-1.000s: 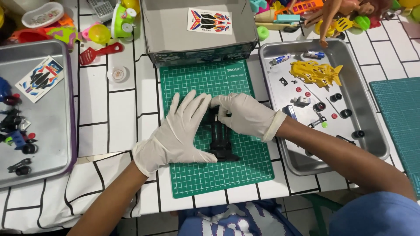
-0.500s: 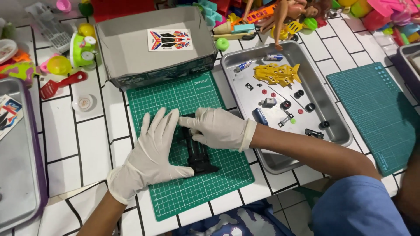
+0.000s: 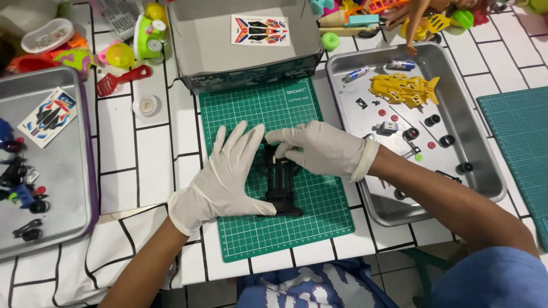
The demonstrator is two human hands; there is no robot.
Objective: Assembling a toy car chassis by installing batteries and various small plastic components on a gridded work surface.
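Both hands wear white gloves and work over a green cutting mat (image 3: 319,202) that lies on a white tiled table (image 3: 123,148).

The black toy car chassis (image 3: 281,185) lies lengthwise near the middle of the mat, its long axis running away from the person.

The left hand (image 3: 225,174) lies flat against the left side of the chassis. Its fingers (image 3: 240,142) are extended and spread slightly, pointing away from the person; the thumb runs along the near-left edge of the chassis. The hand braces the part rather than enclosing it.

The right hand (image 3: 319,149) comes in from the right and covers the far end of the chassis. Its fingers are curled narrow, with the tips pressed onto the top of the chassis. Whether they pinch a separate small part cannot be determined.

Surrounding items:
- A grey cardboard box lid (image 3: 211,51) stands touching the far edge of the mat and holds 1 sticker sheet (image 3: 260,30).
- A metal tray (image 3: 485,165) lies just right of the mat and contains a yellow plastic parts frame (image 3: 404,90), black wheels (image 3: 432,120) and small red pieces.
- A 2nd metal tray (image 3: 68,171) lies well apart on the left, holding another sticker sheet (image 3: 50,116) and dark toy parts.
- A red toy spatula (image 3: 123,80) lies between the left tray and the box lid.
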